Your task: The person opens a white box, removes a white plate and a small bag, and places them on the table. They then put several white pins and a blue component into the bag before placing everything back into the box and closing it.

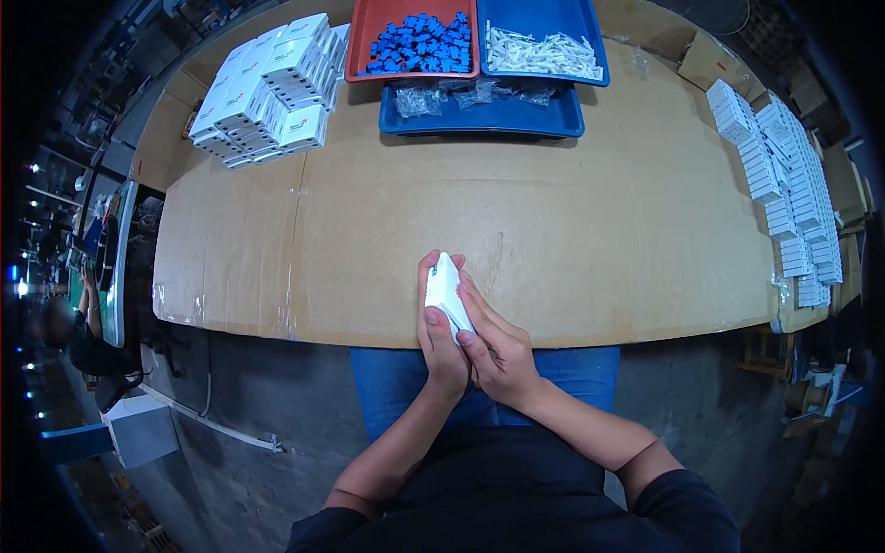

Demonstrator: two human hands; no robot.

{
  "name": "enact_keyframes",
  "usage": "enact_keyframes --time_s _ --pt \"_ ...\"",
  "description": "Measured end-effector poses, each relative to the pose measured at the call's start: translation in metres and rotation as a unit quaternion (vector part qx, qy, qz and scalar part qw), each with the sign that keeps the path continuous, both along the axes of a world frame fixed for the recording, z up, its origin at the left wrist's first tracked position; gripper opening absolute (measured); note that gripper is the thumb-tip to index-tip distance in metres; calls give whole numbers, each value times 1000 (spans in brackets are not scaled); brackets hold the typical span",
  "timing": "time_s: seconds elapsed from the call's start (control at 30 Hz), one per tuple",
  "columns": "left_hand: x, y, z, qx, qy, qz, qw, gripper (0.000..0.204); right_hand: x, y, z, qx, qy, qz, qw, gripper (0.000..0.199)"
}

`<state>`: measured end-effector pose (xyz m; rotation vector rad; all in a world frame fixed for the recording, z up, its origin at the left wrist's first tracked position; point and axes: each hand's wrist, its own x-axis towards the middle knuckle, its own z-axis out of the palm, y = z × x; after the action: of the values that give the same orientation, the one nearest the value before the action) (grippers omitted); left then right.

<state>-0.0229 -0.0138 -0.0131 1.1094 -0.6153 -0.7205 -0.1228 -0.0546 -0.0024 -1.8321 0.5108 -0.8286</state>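
Observation:
A small white box (446,293) is held between my two hands, close above the table's near edge. My left hand (437,341) is wrapped along its left side, thumb laid on the near part. From the right, my right hand (498,346) presses against the other side, with its fingers reaching forward along the box and its thumb near the closest end. The box stands tilted, and my fingers hide much of its sides.
White boxes (267,88) are stacked at the far left; narrower white boxes (784,184) line the right edge. At the back are a red tray (355,37) of blue parts, a blue tray (597,55) of white parts and a lower blue tray (479,127) with clear plastic bags. A person (88,323) sits at far left.

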Motion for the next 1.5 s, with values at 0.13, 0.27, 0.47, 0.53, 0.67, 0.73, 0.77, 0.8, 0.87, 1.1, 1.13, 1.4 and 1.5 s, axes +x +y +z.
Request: enact_keyframes --time_s 0.13,0.27,0.47,0.53,0.67,0.73,0.77,0.8,0.87,1.1,1.13,1.4,1.5 --pt "-2 1 -5 -11 37 -9 999 96 -2 2 -1 9 -5 -8 1000 50" --pt "-3 5 -7 -5 46 -3 999 100 -1 12 -4 44 -28 -3 999 52" --pt "13 2 -7 -28 28 -1 999 106 6 -2 -3 231 -123 9 965 50" --pt "16 2 -9 -19 -102 3 995 109 1 -13 -1 241 -104 1 965 49" --pt "19 5 -22 14 -210 -42 977 109 0 -17 11 431 -57 15 900 50" --pt "16 4 -26 -8 -202 -48 978 109 4 -15 16 463 -65 5 884 54" --pt "15 3 -27 -9 -191 -35 981 110 5 -13 14 463 -66 5 884 54" --pt "14 3 -27 -10 -180 -22 983 111 6 -10 10 454 -73 2 888 56" --pt "6 3 -21 4 -159 -4 987 113 9 -4 6 445 -80 0 892 59" --pt "12 2 -37 -44 -274 80 958 99 11 6 4 432 -108 3 895 59" --pt "12 3 -38 -43 -273 79 958 99 11 6 5 422 -105 3 901 60" --pt "6 5 -30 -37 -174 61 982 88 4 10 8 382 -30 20 923 59" --pt "5 6 -33 -75 -143 64 985 81 5 11 3 327 -36 9 944 55"
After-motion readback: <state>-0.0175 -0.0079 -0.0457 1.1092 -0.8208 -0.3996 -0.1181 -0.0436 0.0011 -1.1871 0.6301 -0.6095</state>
